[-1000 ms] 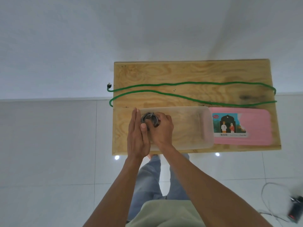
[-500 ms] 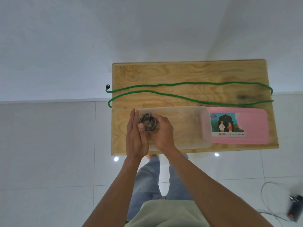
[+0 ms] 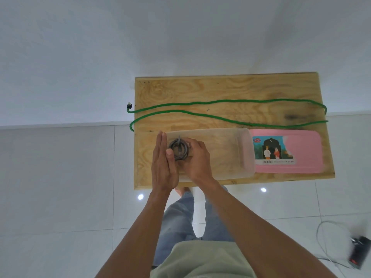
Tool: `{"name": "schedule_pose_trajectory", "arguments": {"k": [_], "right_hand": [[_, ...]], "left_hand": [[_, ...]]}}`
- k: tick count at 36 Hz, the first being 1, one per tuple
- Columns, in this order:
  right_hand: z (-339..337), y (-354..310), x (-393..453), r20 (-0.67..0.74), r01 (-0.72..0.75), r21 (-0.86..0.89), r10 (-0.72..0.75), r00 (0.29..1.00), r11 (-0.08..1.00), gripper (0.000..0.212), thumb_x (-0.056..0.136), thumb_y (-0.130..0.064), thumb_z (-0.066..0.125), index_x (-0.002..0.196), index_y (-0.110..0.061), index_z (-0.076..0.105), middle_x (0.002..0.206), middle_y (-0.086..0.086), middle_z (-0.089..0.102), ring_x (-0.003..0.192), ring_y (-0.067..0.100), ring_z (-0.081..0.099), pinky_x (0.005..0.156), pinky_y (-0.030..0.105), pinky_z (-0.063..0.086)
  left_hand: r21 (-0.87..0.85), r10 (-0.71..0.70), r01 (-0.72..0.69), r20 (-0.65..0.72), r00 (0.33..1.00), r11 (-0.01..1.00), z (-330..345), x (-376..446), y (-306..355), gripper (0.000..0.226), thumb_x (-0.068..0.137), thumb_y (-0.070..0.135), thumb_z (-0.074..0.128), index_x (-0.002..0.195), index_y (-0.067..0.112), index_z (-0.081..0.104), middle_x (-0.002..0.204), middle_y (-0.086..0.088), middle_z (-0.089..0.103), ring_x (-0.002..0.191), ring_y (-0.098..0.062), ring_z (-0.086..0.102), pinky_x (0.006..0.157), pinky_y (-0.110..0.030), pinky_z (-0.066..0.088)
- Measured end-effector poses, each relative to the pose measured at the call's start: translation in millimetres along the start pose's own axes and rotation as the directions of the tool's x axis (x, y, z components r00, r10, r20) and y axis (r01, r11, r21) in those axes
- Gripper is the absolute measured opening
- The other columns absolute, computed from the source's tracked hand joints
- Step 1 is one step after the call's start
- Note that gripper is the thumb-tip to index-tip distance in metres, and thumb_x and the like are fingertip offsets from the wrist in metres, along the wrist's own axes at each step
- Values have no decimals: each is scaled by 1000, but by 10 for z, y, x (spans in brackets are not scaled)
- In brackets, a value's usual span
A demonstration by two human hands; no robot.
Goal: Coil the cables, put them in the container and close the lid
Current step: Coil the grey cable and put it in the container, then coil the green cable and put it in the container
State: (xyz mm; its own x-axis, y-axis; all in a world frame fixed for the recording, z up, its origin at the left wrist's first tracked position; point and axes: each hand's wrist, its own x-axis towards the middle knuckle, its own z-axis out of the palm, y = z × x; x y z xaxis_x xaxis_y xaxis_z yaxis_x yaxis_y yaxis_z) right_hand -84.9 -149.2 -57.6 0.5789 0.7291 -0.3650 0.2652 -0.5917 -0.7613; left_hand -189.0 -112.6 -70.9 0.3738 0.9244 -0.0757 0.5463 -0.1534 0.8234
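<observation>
Both hands seemingly hold grey coil (image 3: 178,150) over container (image 3: 230,153)

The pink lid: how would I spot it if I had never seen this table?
Find the wooden table and look at its near right corner. The pink lid lies flat there, beside the clear container. It is the only pink thing, with a picture label of two figures at its left end.

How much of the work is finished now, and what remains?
Done: the grey cable is coiled. In hand: both hands, left hand and right hand, hold it over the clear container. Left: the green cable lies uncoiled; the pink lid is off.
</observation>
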Motion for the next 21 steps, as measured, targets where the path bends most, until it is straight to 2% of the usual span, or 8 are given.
{"name": "schedule_pose_trajectory", "arguments": {"k": [2, 4, 8, 12, 14, 17, 21], "right_hand": [[-25, -10, -13, 4, 2, 4, -2, 1000, 1000, 70, 63, -19, 91, 125, -22, 60, 123, 3, 57, 100, 6, 51, 87, 6, 40], [-41, -28, -24, 9, 9, 0, -9, 1000, 1000, 72, 61, -21, 92, 125, -24, 59, 124, 2, 57, 101, 6, 51, 92, 14, 46], [-99, -76, -62, 39, 5, 9, -6, 999, 1000, 75, 61, -23, 93, 127, -21, 57, 126, 3, 56, 113, 16, 55, 91, 14, 41], [-267, -175, -117, 85, 24, 20, -26, 996, 1000, 73, 64, -19, 91, 128, -14, 57, 114, -8, 50, 122, 23, 50, 99, 29, 45], [-337, -197, -134, 109, 13, 6, -14, 994, 1000, 77, 63, -20, 92, 131, -14, 56, 117, -9, 49, 122, 22, 49, 102, 36, 46], [-406, -166, -128, 110, -23, -28, 26, 994, 999, 88, 62, -19, 90, 139, -20, 48, 135, 3, 48, 124, 22, 51, 104, 39, 47], [-575, -155, -101, 110, -23, -53, 29, 993, 998, 84, 66, -13, 87, 139, -25, 47, 133, 1, 48, 124, 20, 52, 101, 39, 50]], "left_hand": [[0, -5, 5, 4, 1000, 1000, 1, -3, 0, 54, 107, 33, 20, 157, 12, 28, 165, 1, 22, 153, -9, 17, 120, -22, 22], [-4, -4, 4, 5, 1000, 1000, -3, 0, 7, 58, 107, 40, 16, 157, 12, 28, 165, 2, 22, 153, -8, 17, 119, -19, 20], [-7, 1, -1, 13, 1000, 1000, -18, 2, 5, 63, 106, 47, 13, 156, 11, 28, 165, 1, 22, 153, -10, 17, 120, -19, 19], [-33, -3, 4, 20, 1000, 999, -50, -10, 17, 64, 106, 49, 14, 156, 11, 30, 165, -1, 24, 153, -10, 19, 120, -19, 19], [-52, -12, 13, 16, 1000, 999, -81, -14, 43, 61, 107, 46, 17, 156, 12, 31, 164, -1, 26, 152, -10, 20, 120, -22, 20], [-74, -25, 25, -4, 1000, 997, -141, 0, 86, 56, 107, 39, 21, 155, 13, 33, 163, -2, 29, 152, -12, 23, 121, -31, 24], [-90, -64, 59, -56, 996, 994, -246, 69, 164, 59, 105, 44, 21, 152, 12, 38, 160, -3, 35, 150, -14, 29, 121, -40, 29]]}}
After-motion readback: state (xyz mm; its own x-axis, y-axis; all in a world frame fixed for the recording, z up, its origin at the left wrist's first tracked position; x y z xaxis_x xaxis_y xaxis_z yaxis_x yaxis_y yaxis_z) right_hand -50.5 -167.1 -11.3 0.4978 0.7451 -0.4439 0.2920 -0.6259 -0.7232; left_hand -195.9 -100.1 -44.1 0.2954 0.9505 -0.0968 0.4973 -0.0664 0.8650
